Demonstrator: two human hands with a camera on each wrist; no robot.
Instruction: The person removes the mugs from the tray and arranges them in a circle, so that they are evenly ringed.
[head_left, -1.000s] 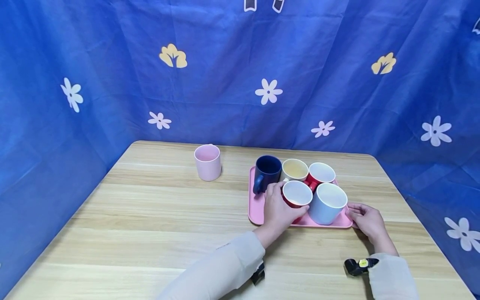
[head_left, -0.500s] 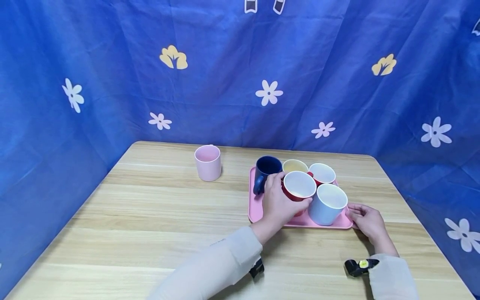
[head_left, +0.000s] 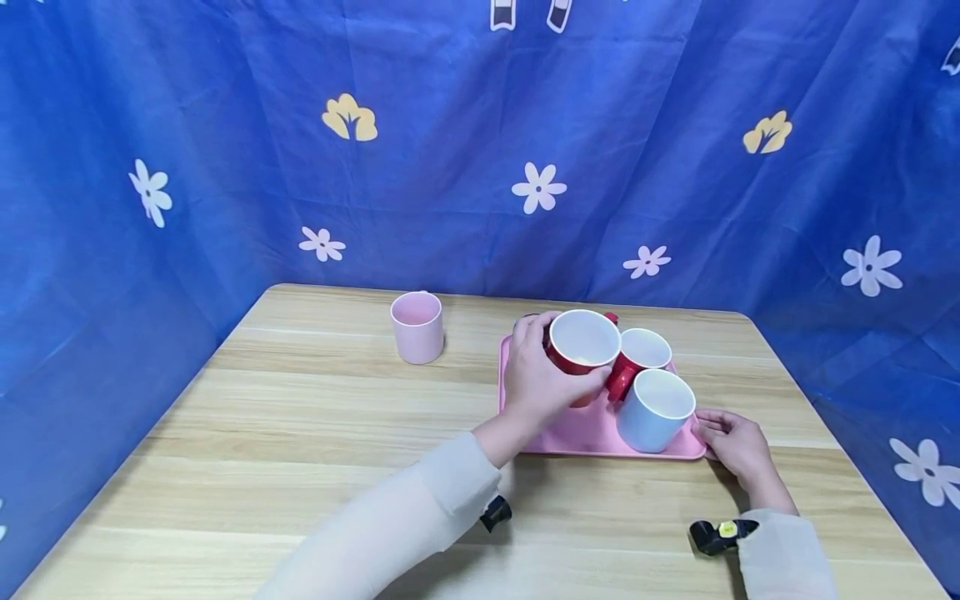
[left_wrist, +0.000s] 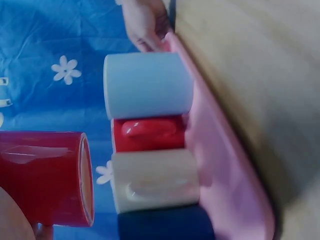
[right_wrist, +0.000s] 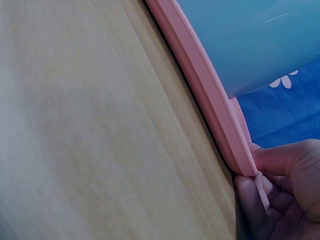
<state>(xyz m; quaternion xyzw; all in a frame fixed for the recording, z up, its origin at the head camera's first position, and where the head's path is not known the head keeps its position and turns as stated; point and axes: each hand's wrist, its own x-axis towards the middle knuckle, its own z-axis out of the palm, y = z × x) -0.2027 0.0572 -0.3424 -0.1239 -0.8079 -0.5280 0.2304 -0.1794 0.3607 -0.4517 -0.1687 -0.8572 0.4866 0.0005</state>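
My left hand [head_left: 542, 372] grips a red mug [left_wrist: 45, 175] with a white inside, held up over the pink tray [head_left: 581, 435]. In the left wrist view the mug's base is clear of the tray. My right hand [head_left: 737, 448] pinches the tray's near right corner between thumb and fingers [right_wrist: 280, 159]. On the tray stand a light blue mug [head_left: 654, 417], a second red mug [head_left: 621, 377], a cream mug [left_wrist: 155, 180] and a dark blue mug [left_wrist: 165, 223]. The head view has the cream mug hidden and the dark blue one almost wholly covered by the left hand.
A pink mug [head_left: 417, 332] stands by itself on the wooden table [head_left: 247, 433], left of the tray. Blue curtains [head_left: 450, 167] with flower prints hang behind the table and along both sides. A black wrist camera [head_left: 722, 536] sits at the right cuff.
The left hand has lifted the red mug from the tray's near middle and carried it up, away from me and slightly left. The right hand has stayed at the tray corner.
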